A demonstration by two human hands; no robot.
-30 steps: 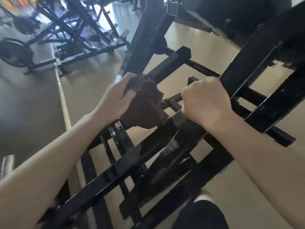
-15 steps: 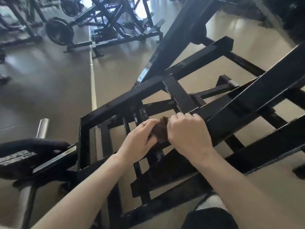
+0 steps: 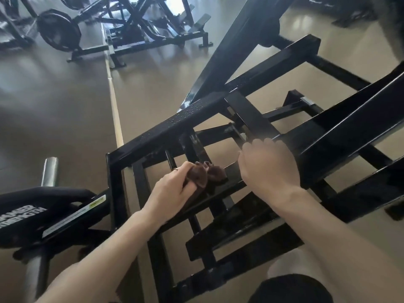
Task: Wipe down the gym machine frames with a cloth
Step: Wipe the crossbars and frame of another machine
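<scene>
Gym machine frame point(image 3: 175, 125) of black steel tubing fills the middle of the head view, seen from above, with bars crossing at several levels over a tan floor point(image 3: 153, 79). A dark brown cloth point(image 3: 205, 174) is held bunched in the left hand point(image 3: 175, 189), whose fingers are curled round it, and it is pressed onto a lower cross bar point(image 3: 220, 191) at the near middle of the frame. A ring is seen on one finger of that hand. The right hand point(image 3: 269, 167) is set just to the right of the cloth, its fingers curled over the edge of a thick sloping beam point(image 3: 341, 136); the fingertips are hidden, so it cannot be told how firmly the beam is gripped, though it appears to be used for bracing. To the near left, a padded black arm with a white label point(image 3: 72, 217) and a bare metal sleeve point(image 3: 50, 171) are seen. Other machines and a weight plate point(image 3: 58, 31) stand at the far left, well apart. The step in hand is judged to be the wiping of this lower cross bar, with much of the frame apparently left to be done. For the next move, the cloth would need to be drawn along the bar with steady pressure, kept bunched so that no loose corner is caught in the narrow gaps between the tubes, while the body is steadied from the beam.
</scene>
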